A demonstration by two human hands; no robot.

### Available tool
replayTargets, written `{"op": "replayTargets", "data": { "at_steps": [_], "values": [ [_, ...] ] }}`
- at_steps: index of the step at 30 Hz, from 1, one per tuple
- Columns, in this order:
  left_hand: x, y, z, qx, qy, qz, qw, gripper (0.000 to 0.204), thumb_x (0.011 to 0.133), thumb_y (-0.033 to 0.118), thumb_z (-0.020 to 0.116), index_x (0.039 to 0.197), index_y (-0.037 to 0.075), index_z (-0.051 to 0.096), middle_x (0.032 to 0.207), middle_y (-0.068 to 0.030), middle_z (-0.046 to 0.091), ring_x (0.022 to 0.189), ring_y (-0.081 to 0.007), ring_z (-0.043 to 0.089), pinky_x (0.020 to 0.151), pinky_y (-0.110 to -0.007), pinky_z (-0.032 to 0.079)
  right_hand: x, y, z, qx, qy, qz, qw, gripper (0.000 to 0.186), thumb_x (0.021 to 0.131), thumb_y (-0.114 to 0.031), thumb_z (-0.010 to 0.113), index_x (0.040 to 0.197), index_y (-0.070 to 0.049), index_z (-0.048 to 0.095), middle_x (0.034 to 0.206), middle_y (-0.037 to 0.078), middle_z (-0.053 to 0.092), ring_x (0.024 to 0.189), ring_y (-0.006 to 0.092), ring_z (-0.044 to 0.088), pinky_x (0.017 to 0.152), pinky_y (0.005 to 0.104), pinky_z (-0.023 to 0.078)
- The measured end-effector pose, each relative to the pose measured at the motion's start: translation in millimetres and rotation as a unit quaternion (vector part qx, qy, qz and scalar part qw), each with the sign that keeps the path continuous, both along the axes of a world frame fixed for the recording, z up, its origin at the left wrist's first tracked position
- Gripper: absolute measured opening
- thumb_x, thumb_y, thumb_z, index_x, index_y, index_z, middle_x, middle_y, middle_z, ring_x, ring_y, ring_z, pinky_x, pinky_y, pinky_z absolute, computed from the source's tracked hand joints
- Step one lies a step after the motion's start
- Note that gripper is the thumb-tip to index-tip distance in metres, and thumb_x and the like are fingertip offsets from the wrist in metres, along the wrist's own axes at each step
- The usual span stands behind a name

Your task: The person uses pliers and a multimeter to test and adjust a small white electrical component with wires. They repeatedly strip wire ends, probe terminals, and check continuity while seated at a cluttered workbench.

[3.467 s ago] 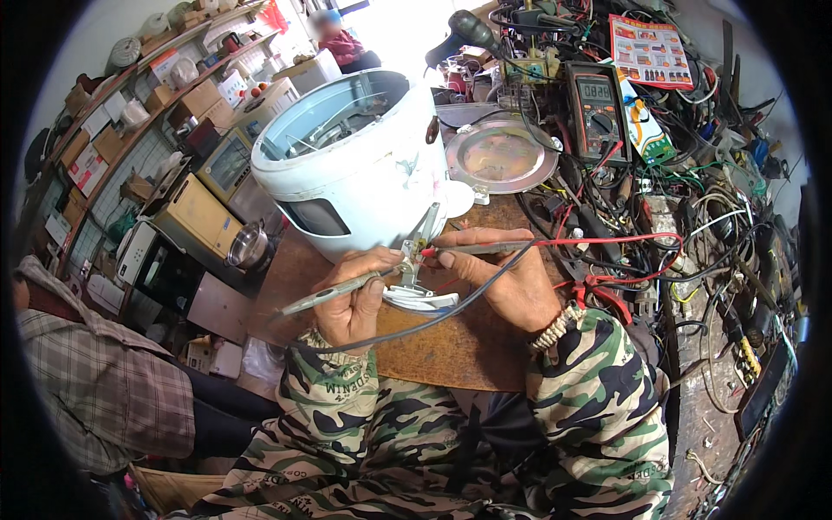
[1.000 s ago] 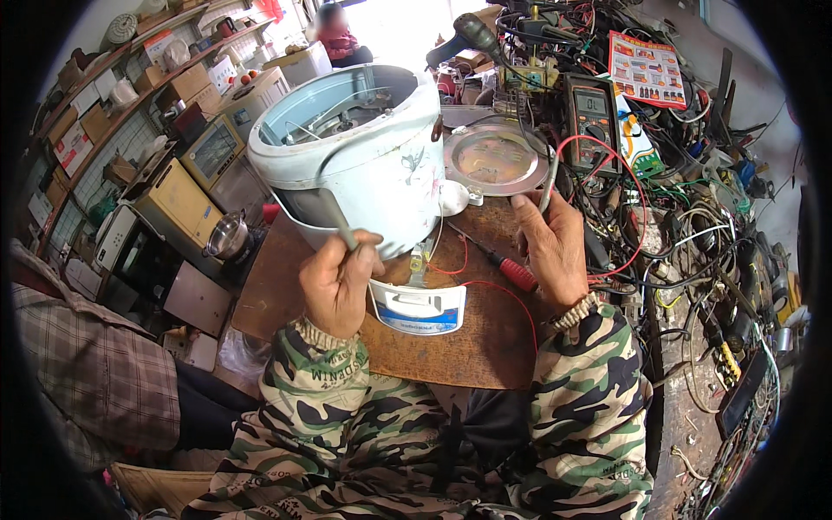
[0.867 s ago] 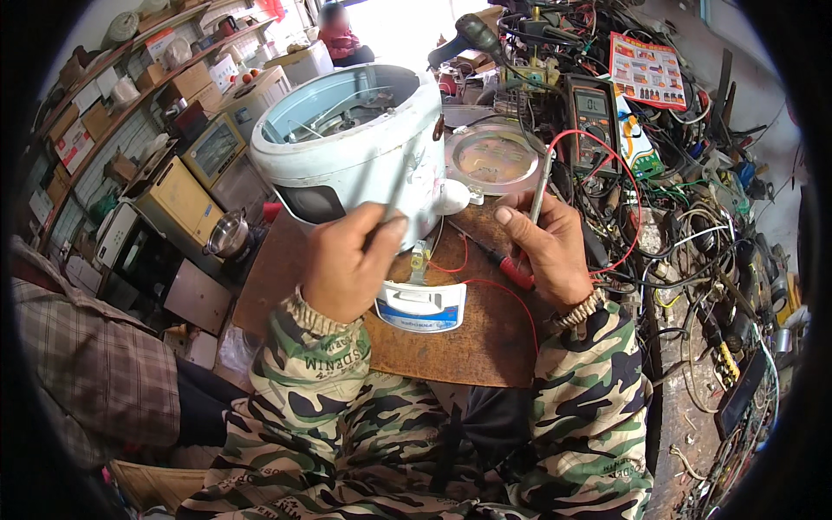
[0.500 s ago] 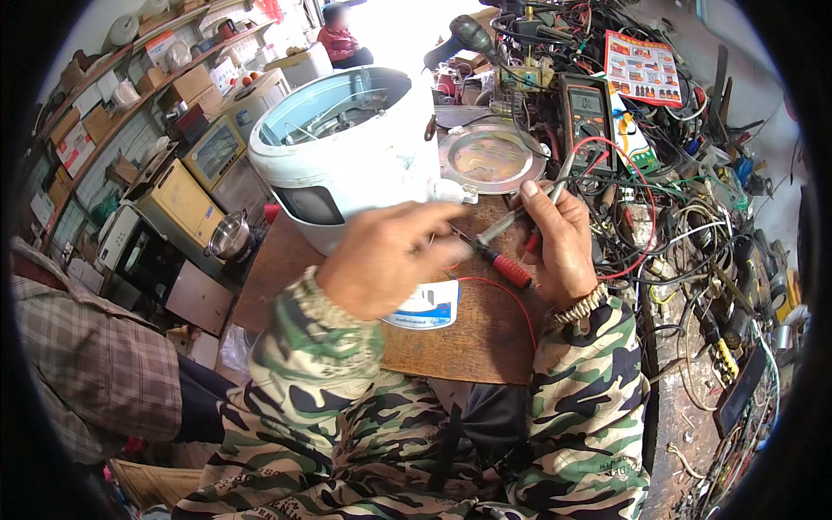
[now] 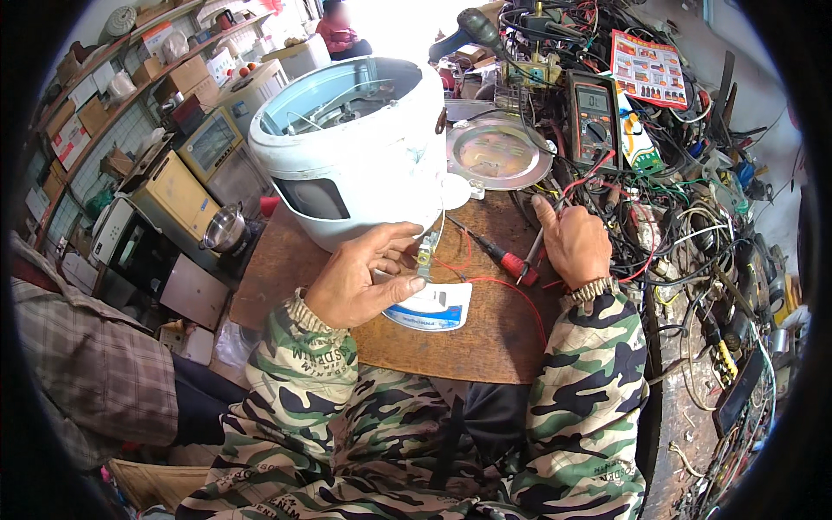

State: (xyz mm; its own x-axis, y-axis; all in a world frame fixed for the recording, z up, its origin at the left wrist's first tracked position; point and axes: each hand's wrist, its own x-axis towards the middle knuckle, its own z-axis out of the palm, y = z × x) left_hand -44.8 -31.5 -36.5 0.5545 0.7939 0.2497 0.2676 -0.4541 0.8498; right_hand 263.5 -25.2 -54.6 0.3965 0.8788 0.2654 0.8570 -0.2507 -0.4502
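Observation:
My left hand is closed at the tabletop in front of the white cooker body, thumb and forefinger at the two ends of a small metal piece. A thin wire runs up from that piece towards the cooker. Below it lies a white and blue panel. My right hand is closed round a slim grey pointed tool, its tip pointing down. Beside that tip lies a red-handled tool with a dark shaft. A red lead curves across the wooden table.
Behind my right hand a multimeter leans among tangled cables. A round metal plate lies beyond the table, near a hair-dryer-shaped tool. Shelves with boxes line the left; a person sits at the back.
My left hand has moved down and left, away from my right hand, to the small metal piece. My right hand has shifted slightly right, and its tool now points more steeply down.

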Motion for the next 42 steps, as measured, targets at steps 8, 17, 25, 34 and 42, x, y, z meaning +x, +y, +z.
{"op": "replayTargets", "data": {
  "at_steps": [8,17,25,34,42],
  "values": [
    [2.7,11.5,-6.9,0.015,-0.110,-0.041,0.993,0.046,0.099,0.011,0.062,0.141,-0.004,0.052,0.129,-0.0184,0.063,0.127,-0.0272,0.060,0.097,-0.037,0.055,-9.2,-13.6,4.9,0.162,0.063,0.252,0.952,0.034,0.080,-0.031,0.085,0.078,-0.002,0.067,0.072,0.017,0.066,0.066,0.0386,0.066,0.060,0.0485,0.052],
    [9.6,42.0,20.6,-0.045,0.070,-0.173,0.981,0.047,0.086,-0.005,0.052,0.132,-0.004,0.060,0.128,-0.0127,0.064,0.124,-0.0162,0.058,0.106,-0.033,0.047,-16.6,-19.7,-3.1,0.083,-0.149,0.322,0.931,0.029,0.073,-0.027,0.081,0.085,-0.004,0.068,0.086,0.014,0.067,0.092,0.0343,0.062,0.086,0.0465,0.047],
    [-3.2,49.1,9.6,-0.100,0.028,-0.191,0.976,0.036,0.090,-0.001,0.072,0.125,-0.001,0.065,0.117,-0.0056,0.068,0.105,-0.0107,0.062,0.095,-0.027,0.050,-15.3,-13.2,-10.4,0.100,-0.078,0.290,0.949,0.018,0.078,-0.016,0.071,0.079,-0.003,0.058,0.076,0.018,0.064,0.078,0.0401,0.064,0.076,0.0500,0.048],
    [-2.4,36.2,4.6,0.039,-0.010,-0.138,0.990,0.030,0.079,0.010,0.088,0.103,0.003,0.072,0.105,-0.0055,0.070,0.100,-0.0159,0.064,0.088,-0.031,0.051,-14.2,-20.9,20.5,0.185,0.261,0.203,0.925,0.019,0.084,-0.011,0.078,0.093,0.003,0.070,0.077,0.009,0.071,0.070,0.0146,0.068,0.065,0.0298,0.055],
    [28.8,16.0,-6.7,0.159,-0.053,-0.085,0.982,0.029,0.078,0.003,0.086,0.102,0.000,0.069,0.103,-0.0102,0.071,0.095,-0.0184,0.069,0.080,-0.031,0.057,13.6,-22.3,25.3,0.340,0.627,0.167,0.681,0.020,0.094,-0.020,0.072,0.084,-0.008,0.061,0.062,-0.004,0.050,0.044,0.0051,0.038,0.040,0.0237,0.031]
  ]
}}
